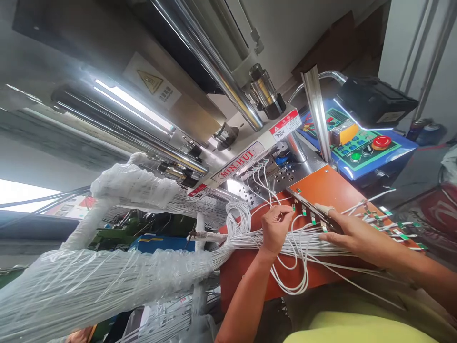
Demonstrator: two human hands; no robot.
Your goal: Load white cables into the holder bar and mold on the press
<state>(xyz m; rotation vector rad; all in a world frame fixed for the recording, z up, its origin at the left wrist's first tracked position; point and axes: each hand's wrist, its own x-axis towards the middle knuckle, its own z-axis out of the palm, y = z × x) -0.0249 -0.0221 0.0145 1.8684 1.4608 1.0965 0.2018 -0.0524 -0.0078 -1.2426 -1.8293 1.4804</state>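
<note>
We do best steadying the metal strip point(310, 206) over the worktop point(333, 186), our right hand point(344, 234) closed around one end, while our left hand point(274, 229), pinched closed on what we cannot tell, moves gently above white cables point(255, 239) crossing that worktop.

The orange worktop point(321, 183) carries a loose spread of white cables point(246, 240), their green-tipped ends point(402, 234), apparently small circuit boards, clustered toward the right edge.

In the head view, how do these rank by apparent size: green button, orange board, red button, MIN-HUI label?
1. Orange board, partly covered
2. MIN-HUI label
3. Red button
4. Green button
</note>
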